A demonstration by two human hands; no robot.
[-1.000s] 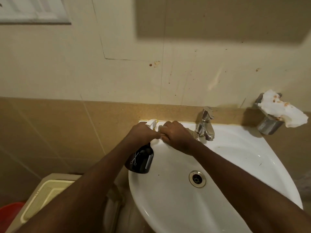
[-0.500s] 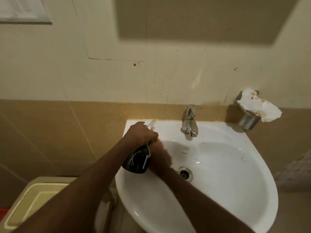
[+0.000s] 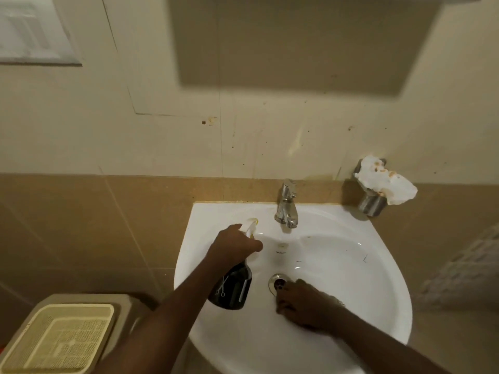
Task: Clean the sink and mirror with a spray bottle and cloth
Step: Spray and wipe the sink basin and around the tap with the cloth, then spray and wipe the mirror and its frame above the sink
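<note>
A dark spray bottle with a white trigger head hangs over the left side of the white sink. My left hand grips it round the neck, nozzle pointing toward the back rim. My right hand lies low in the basin, fingertips touching the surface beside the drain; I see no cloth under it. A stained white wad of cloth or paper sits on a metal holder right of the tap. Only the mirror's shadow shows on the wall.
A beige container with a mesh lid stands low at the left, beside the sink. Brown tiles run behind the basin. A white framed panel is on the wall at the upper left.
My right hand has left the bottle's head and dropped into the basin by the drain. My left hand has kept its grip on the bottle and moved it over the sink.
</note>
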